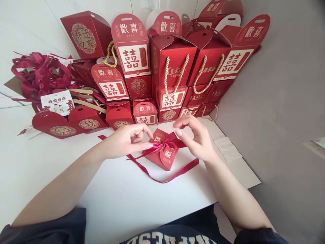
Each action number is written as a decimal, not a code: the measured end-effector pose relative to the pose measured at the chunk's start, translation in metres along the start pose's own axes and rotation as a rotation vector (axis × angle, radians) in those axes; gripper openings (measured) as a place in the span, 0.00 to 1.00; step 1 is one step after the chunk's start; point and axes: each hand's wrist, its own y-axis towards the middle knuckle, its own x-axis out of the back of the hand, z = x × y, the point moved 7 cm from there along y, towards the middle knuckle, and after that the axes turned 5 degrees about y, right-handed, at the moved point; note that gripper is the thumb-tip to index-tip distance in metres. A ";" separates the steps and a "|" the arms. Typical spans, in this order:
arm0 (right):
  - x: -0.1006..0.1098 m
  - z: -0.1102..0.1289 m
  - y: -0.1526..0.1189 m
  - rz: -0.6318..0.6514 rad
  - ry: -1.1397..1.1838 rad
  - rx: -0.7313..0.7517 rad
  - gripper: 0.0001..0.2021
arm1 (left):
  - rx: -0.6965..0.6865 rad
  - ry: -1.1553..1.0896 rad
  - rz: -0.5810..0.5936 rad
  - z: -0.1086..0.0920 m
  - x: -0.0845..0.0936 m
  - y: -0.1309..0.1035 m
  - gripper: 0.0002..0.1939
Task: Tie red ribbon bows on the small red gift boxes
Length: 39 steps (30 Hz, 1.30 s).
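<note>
Box (164, 158): 1 between the hands, red, lying skewed on the table (106, 193). 2 curved flaps folded over the top.
Bow (164, 144): 1, magenta, tied across the top of that box, knot near the middle.
Left hand (133, 139): thumb tip at the bow's left side, index tip just above it, narrow gap between the two, other fingers curled in. Can't tell if any ribbon is pinched under the thumb, too fine to see.
Right hand (196, 137): by the bow's right loop, fingers bent, thumb and index parted, grip empty.
Loose ribbon (186, 169): 1 run of it, same magenta, curving over the table on the near side of the box.
Stack (138, 86): red boxes piled several high behind the hands. 6 arched tabs (129, 28) with readable lettering; more boxes partly hidden, so no full count.
Rope handles (202, 92): 2 pale ones hanging on the fronts of 2 upper boxes, side by side.
Gold cord (108, 54): 1 loop, left part of the stack.
Seal box (83, 37): 1, top left, round gold print on its face.
Flap box (76, 124): 1, front left, 2 round gold prints showing.
Ribbon heap (43, 74): 1, magenta, far left.
Card (57, 103): 1, white, printed, just in front of the heap.
White sheet (228, 148): 1, on the table right of the right hand.
Sleeves (50, 225): 2, dark.
</note>
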 end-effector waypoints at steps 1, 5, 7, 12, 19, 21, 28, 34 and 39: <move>-0.005 0.011 -0.002 0.047 -0.043 0.086 0.02 | -0.005 -0.020 0.026 0.001 -0.003 0.002 0.13; -0.040 0.047 -0.021 0.336 -0.239 0.369 0.03 | -0.008 -0.110 0.075 0.003 -0.012 0.009 0.13; -0.057 0.054 -0.030 0.424 -0.358 0.439 0.07 | -0.028 -0.154 0.110 0.002 -0.015 0.011 0.16; -0.079 0.046 -0.036 0.432 -0.532 0.403 0.10 | 0.065 -0.246 0.188 0.012 -0.021 0.011 0.23; -0.074 0.047 -0.034 0.481 -0.318 0.423 0.09 | 0.053 -0.100 0.042 0.011 -0.023 0.011 0.24; -0.069 0.047 -0.032 0.510 -0.195 0.373 0.08 | 0.023 -0.023 -0.028 0.007 -0.020 0.011 0.23; -0.055 0.035 -0.025 0.534 0.023 0.192 0.08 | 0.015 0.068 -0.123 0.010 -0.016 0.012 0.23; -0.055 0.040 -0.031 0.645 0.147 0.179 0.14 | 0.004 0.037 -0.110 0.009 -0.018 0.014 0.22; -0.036 0.023 -0.017 0.461 0.356 -0.014 0.10 | 0.025 0.111 -0.147 0.005 -0.015 0.012 0.23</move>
